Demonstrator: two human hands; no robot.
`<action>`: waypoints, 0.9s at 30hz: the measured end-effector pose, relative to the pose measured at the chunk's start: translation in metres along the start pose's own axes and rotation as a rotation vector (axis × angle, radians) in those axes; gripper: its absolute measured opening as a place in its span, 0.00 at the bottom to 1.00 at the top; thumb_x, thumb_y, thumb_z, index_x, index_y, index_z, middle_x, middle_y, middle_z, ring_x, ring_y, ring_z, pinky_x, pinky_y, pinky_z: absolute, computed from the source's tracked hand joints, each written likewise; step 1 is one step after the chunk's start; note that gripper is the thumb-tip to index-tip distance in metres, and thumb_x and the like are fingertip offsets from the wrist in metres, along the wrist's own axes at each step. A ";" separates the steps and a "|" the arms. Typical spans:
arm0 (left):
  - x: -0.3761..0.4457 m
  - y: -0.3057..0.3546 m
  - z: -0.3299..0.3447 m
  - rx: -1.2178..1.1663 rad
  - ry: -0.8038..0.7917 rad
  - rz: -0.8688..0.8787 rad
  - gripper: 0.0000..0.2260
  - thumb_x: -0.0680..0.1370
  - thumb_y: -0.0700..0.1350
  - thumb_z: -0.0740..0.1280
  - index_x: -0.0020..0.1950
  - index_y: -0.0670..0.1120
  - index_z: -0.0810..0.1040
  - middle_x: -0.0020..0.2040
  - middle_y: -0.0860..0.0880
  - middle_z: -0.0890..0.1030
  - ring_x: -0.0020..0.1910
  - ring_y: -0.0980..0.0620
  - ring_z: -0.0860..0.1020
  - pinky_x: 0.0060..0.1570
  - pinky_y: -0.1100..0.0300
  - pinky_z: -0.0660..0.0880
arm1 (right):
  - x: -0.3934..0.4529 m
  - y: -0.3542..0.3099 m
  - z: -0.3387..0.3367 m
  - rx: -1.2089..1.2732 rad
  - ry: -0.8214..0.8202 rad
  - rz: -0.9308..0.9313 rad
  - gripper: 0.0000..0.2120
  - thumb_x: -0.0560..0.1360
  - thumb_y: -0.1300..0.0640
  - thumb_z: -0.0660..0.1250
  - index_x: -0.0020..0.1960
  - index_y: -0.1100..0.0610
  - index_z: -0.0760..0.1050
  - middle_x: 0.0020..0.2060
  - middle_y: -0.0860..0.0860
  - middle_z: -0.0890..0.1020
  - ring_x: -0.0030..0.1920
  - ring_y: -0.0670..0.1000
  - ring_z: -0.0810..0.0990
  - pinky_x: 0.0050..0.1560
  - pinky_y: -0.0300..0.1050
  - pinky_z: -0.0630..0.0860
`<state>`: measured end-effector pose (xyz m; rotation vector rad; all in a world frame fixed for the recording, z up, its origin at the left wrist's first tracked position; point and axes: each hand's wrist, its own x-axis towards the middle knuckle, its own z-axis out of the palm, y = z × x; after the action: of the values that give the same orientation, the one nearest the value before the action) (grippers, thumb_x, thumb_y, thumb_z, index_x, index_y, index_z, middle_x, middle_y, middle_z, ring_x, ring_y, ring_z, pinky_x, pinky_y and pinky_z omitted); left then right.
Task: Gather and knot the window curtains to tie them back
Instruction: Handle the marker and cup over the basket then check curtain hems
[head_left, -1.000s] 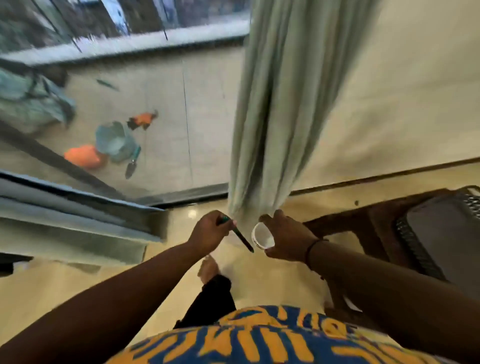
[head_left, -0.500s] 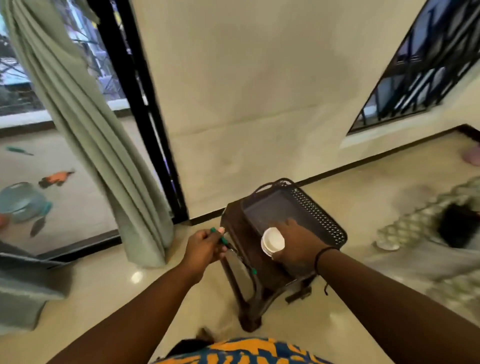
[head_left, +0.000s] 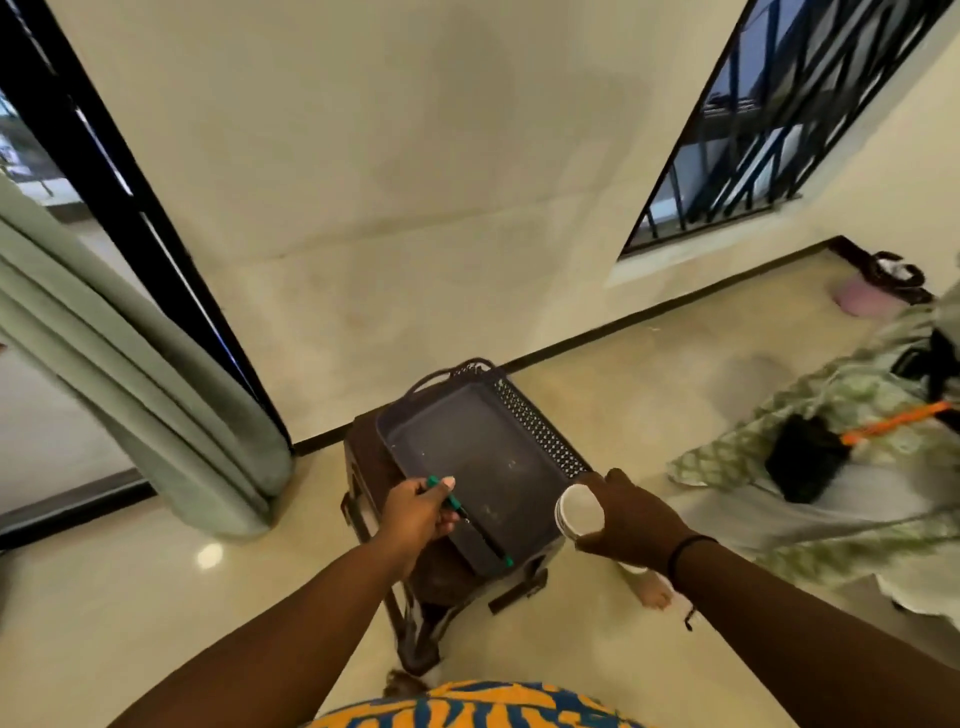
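A pale green curtain (head_left: 130, 384) hangs gathered at the far left beside a black door frame (head_left: 130, 208), its hem on the floor. My left hand (head_left: 415, 514) pinches a thin black pen with green ends (head_left: 467, 525) over the near edge of a dark plastic tray. My right hand (head_left: 628, 519) grips a small white jar (head_left: 576, 512) just right of that tray. Both hands are well to the right of the curtain and apart from it.
The dark tray (head_left: 540, 431) with a perforated rim sits on a brown stool (head_left: 363, 467). A barred window (head_left: 779, 119) is at upper right. A green patterned cloth (head_left: 857, 415), a black object (head_left: 805, 457) and an orange stick (head_left: 893, 423) lie on the floor at right.
My view has swung right, away from the curtain toward the stool and tray. Both hands, still holding the pen and jar, have come over the tray's near edge.
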<state>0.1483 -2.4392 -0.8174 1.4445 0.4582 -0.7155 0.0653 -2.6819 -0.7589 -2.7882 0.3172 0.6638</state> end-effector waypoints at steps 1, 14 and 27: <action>0.000 0.002 0.004 0.001 -0.005 -0.009 0.11 0.77 0.45 0.67 0.56 0.40 0.75 0.47 0.38 0.81 0.39 0.47 0.80 0.38 0.58 0.80 | 0.000 0.004 -0.006 -0.007 0.007 -0.016 0.33 0.65 0.44 0.73 0.65 0.49 0.64 0.57 0.53 0.72 0.53 0.56 0.79 0.52 0.44 0.74; 0.028 0.008 0.047 0.061 0.100 -0.028 0.09 0.78 0.38 0.65 0.57 0.39 0.74 0.45 0.42 0.78 0.41 0.49 0.78 0.38 0.60 0.77 | 0.064 0.048 -0.016 -0.122 -0.040 -0.194 0.33 0.67 0.42 0.71 0.67 0.49 0.63 0.58 0.53 0.72 0.54 0.56 0.77 0.51 0.46 0.75; 0.098 -0.008 0.120 0.115 0.444 -0.038 0.05 0.80 0.42 0.63 0.52 0.41 0.74 0.52 0.38 0.79 0.48 0.42 0.80 0.48 0.48 0.80 | 0.161 0.103 0.032 -0.166 -0.058 -0.417 0.33 0.67 0.40 0.69 0.68 0.51 0.64 0.58 0.55 0.73 0.56 0.57 0.74 0.54 0.50 0.72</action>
<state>0.1965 -2.5731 -0.8783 1.7131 0.7979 -0.4519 0.1652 -2.7935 -0.8820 -2.8458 -0.3381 0.6888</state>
